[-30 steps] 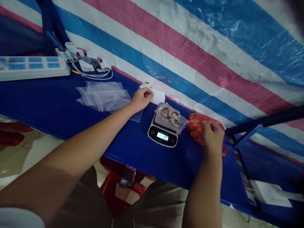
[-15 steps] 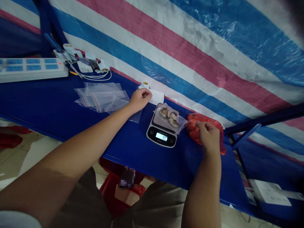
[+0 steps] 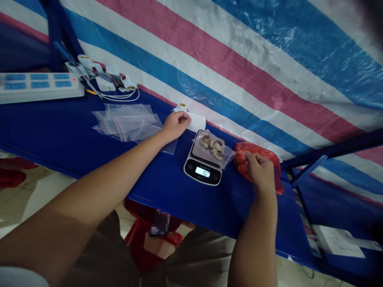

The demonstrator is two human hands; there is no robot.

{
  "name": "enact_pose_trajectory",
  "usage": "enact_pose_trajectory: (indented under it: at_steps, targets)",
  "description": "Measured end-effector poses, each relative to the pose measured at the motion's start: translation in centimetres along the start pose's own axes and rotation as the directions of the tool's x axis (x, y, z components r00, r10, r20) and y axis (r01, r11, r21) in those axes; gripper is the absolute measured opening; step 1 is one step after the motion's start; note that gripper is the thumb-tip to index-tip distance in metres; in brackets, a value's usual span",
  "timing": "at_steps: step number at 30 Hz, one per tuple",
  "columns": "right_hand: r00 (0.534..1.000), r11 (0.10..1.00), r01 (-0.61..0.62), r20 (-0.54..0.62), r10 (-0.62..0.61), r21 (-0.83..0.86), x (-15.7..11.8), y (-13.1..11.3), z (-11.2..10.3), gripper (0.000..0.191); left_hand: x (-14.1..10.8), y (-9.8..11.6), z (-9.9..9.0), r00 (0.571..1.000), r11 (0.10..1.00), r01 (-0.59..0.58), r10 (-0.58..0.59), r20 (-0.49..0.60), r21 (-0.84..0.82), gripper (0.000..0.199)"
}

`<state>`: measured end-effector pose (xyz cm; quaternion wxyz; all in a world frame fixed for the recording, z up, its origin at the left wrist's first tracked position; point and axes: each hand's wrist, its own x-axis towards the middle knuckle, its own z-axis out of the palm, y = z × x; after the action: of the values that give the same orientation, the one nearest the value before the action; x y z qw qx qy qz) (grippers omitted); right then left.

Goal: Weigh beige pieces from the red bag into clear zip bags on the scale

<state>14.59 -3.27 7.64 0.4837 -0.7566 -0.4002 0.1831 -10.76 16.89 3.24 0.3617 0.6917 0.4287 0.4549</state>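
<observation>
A small digital scale stands on the blue table, its lit display apparently reading 102. On its pan lies a clear plastic bag with several pale brown, dark-edged slices, whose kind I cannot make out. My left hand rests left of the scale beside a white paper slip, fingers curled closed with nothing seen in them. To the right, my right hand is over a red plastic bag, thumb and fingers pinched together. Whatever they may hold is hidden.
Clear zip bags lie in a loose pile on the left. Behind them are a screwdriver, white sockets and a cable, with a power strip at far left. A striped tarp rises behind the table.
The scale's display has gone from about 99 to about 102. Both hands hold nearly the same places; the whole view has shifted very slightly.
</observation>
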Motion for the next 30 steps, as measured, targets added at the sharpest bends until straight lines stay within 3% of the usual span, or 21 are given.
enact_pose_trajectory:
  at_steps: [6,14,21,26,30]
  targets:
    - [1.000,1.000,0.013,0.012,-0.014,0.013,0.0,0.2,0.1,0.038,-0.1,0.2,-0.1,1.000,1.000,-0.003,0.003,-0.008,-0.010,0.010]
    - [0.997,0.996,-0.059,0.053,0.055,0.068,-0.2,-0.2,0.3,0.045,-0.1,0.0,0.0,1.000,1.000,-0.007,0.007,-0.006,-0.013,0.010]
    - [0.997,0.999,-0.020,0.072,0.018,0.031,-0.5,-0.9,0.5,0.052,-0.2,0.2,-0.2,1.000,1.000,-0.005,0.004,0.008,0.025,0.012]
    - [0.974,0.985,-0.153,0.180,0.136,0.084,-1.0,-1.5,1.2,0.055,-1.0,0.9,-1.0,0.988,0.967,-0.046,0.006,0.157,0.250,0.039]
    - [0.932,0.951,-0.262,0.300,0.204,0.166,-1.3,-1.5,2.6,0.046,-1.5,1.7,-1.6,0.921,0.940,-0.044,-0.093,0.378,0.339,0.052]
